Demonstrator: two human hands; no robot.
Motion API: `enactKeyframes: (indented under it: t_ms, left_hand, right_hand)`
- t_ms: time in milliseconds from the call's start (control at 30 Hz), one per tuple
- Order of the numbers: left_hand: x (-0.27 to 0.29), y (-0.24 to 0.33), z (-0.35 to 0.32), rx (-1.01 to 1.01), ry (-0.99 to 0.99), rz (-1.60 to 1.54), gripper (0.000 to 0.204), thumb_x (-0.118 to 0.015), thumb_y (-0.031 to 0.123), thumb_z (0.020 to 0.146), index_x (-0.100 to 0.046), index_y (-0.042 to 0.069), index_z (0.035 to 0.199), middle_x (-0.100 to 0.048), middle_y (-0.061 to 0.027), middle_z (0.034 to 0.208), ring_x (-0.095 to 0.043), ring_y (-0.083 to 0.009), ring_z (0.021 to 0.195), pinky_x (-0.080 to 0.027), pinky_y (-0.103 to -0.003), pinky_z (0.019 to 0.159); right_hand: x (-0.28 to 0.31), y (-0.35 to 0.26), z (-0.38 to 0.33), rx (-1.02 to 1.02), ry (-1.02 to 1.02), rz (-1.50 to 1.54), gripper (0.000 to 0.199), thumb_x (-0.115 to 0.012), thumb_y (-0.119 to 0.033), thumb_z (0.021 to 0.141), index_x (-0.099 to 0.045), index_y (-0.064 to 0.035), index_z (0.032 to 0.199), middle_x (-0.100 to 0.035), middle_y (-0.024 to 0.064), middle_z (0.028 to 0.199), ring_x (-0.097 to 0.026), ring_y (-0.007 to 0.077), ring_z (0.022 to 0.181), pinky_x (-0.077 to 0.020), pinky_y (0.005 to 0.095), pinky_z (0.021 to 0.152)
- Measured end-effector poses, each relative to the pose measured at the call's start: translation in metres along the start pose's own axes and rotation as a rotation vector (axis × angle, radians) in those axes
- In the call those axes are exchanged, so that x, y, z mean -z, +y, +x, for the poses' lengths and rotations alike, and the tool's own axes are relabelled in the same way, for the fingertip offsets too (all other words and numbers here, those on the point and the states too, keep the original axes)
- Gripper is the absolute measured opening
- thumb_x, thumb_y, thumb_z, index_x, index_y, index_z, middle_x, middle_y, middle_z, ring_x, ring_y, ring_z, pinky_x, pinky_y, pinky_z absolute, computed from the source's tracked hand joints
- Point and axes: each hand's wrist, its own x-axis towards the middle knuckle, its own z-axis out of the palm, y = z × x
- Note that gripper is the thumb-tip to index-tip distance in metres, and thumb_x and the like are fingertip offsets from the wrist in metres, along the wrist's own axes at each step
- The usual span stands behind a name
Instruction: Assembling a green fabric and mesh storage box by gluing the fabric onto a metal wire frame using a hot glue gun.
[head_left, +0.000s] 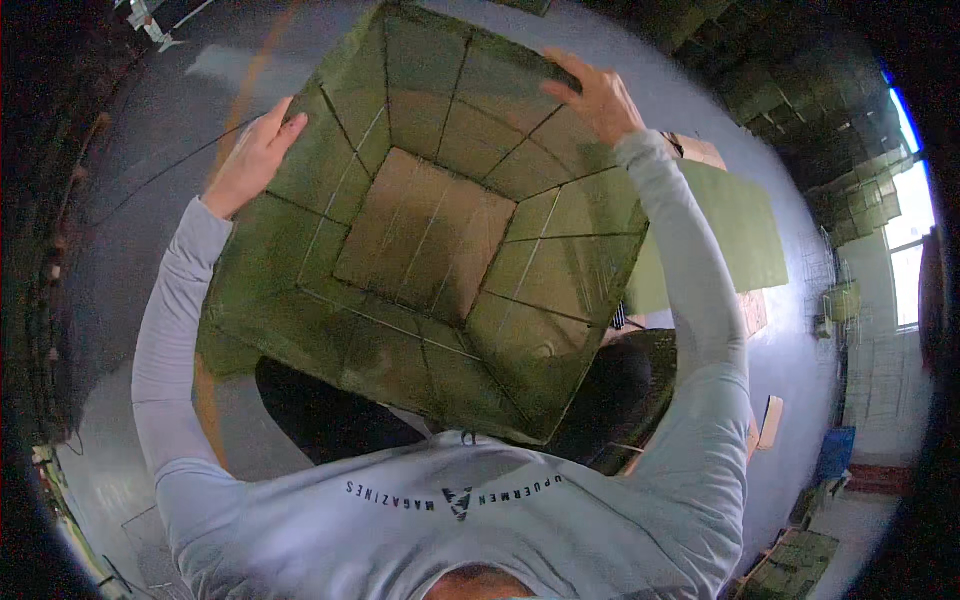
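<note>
Head view: our left hand gripped the green box at left; our right hand clasped its far edge.

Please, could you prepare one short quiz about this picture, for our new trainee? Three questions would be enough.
1. Which thing do both the left hand and the right hand touch?
A) a red bucket
B) a green box
C) a glass bottle

2. True or false: the green box is closed, so its inside is hidden from the camera.

3. Which hand is nearer to the flat green panel at the right of the box?

Key:
1. B.
2. False: the open side faces the camera, and the brownish bottom shows.
3. The right hand.
</note>
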Motion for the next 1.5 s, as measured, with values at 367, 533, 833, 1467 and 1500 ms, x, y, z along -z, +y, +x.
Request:
enactKeyframes:
  t_ms: [367, 533, 833, 1467, 1500]
  left_hand:
    - [0.033, 0.032, 0.026, -0.260, 0.283, 0.051, 0.049, -0.047, 0.022, 0.098, -0.033, 0.005, 0.143, -0.039, -0.0176, 0.144, -0.038, -0.0319, 0.133, -0.029, -0.037, 0.110]
    - [0.003, 0.124, 0.118, -0.835, 0.457, 0.272, 0.041, -0.049, 0.033, 0.095, -0.052, 0.008, 0.128, -0.054, -0.0149, 0.128, -0.050, -0.0314, 0.120, -0.042, -0.040, 0.098]
    - [-0.029, 0.147, 0.119, -0.621, 0.126, 0.371, 0.042, -0.045, 0.054, 0.091, -0.069, 0.019, 0.094, -0.064, -0.0126, 0.071, -0.063, -0.0343, 0.069, -0.049, -0.045, 0.062]
    - [-0.053, 0.246, 0.104, -0.792, 0.138, 0.400, 0.039, -0.052, 0.048, 0.089, -0.062, 0.013, 0.077, -0.061, -0.0131, 0.064, -0.062, -0.0344, 0.063, -0.048, -0.046, 0.055]
    - [-0.054, 0.244, 0.104, -0.801, 0.161, 0.418, 0.039, -0.052, 0.048, 0.089, -0.062, 0.012, 0.077, -0.061, -0.0135, 0.064, -0.062, -0.0348, 0.063, -0.048, -0.047, 0.055]
  right_hand:
    - [-0.016, -0.044, 0.022, -0.179, -0.065, -0.363, 0.030, -0.052, -0.040, 0.093, -0.059, -0.0122, 0.100, -0.068, 0.0128, 0.082, -0.066, 0.0317, 0.070, -0.0520, 0.0412, 0.058]
    - [-0.018, -0.063, 0.015, 0.166, 0.245, -0.292, 0.024, -0.056, -0.029, 0.092, -0.057, -0.0128, 0.110, -0.068, 0.0136, 0.085, -0.067, 0.0316, 0.078, -0.0530, 0.0395, 0.062]
    - [0.046, -0.047, -0.047, -0.256, -0.130, -0.175, 0.019, -0.055, -0.028, 0.091, -0.059, -0.0144, 0.103, -0.067, 0.0149, 0.088, -0.064, 0.0378, 0.077, -0.0504, 0.0449, 0.064]
    - [0.073, -0.059, -0.074, -0.083, 0.159, -0.109, 0.016, -0.062, -0.021, 0.088, -0.064, -0.0082, 0.097, -0.063, 0.0169, 0.074, -0.061, 0.0350, 0.063, -0.0462, 0.0409, 0.055]
    - [0.074, -0.063, -0.073, -0.112, 0.141, -0.159, 0.016, -0.061, -0.023, 0.089, -0.063, -0.0076, 0.093, -0.063, 0.0165, 0.072, -0.060, 0.0350, 0.063, -0.0457, 0.0409, 0.054]
